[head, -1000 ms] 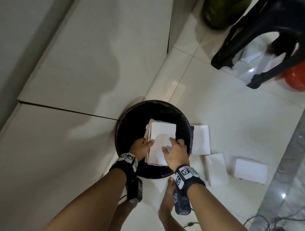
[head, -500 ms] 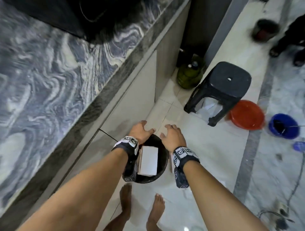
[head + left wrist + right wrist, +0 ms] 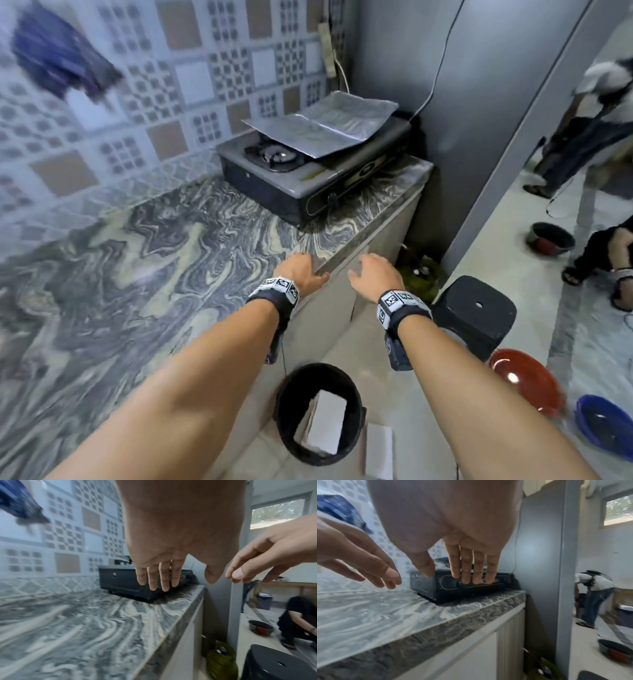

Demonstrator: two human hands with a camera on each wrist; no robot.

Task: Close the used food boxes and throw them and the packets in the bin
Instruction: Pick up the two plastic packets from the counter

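On the floor beside the desk (image 3: pixel 144 274): one black bin (image 3: pixel 318 414), round and open-topped. Contents: white food boxes (image 3: pixel 323 426), closed, standing on edge against one another; at least two are distinguishable, and the exact count cannot be told. Outside the bin, just beside its right wall: one further white box (image 3: pixel 378 452), flat on the floor tiles.

Hands, two. Left hand (image 3: pixel 303 274): grip spread, fingers straight and side by side, thumb apart, holding nothing, above the front edge of the desk. Right hand (image 3: pixel 375 277): grip likewise spread and relaxed, empty, just off the desk edge and above the floor. The two hands are near each other but apart. Each wrist carries one black band with printed square markers.

On the desk, far end: one gas stove (image 3: pixel 315 171), dark grey, with one silver foil sheet (image 3: pixel 325 126) lying over its top; one burner shows at the uncovered left side.

On the floor, right of the bin: one black stool (image 3: pixel 474 315); one red basin (image 3: pixel 527 380); one blue basin (image 3: pixel 604 431); one dark basin (image 3: pixel 551 238) farther off. One green cylinder (image 3: pixel 221 661) stands in the gap at the desk's end.

Wall behind the desk: patterned tiles; one blue cloth (image 3: pixel 58 61), blurred.

Background: two other persons, one standing, one crouching.
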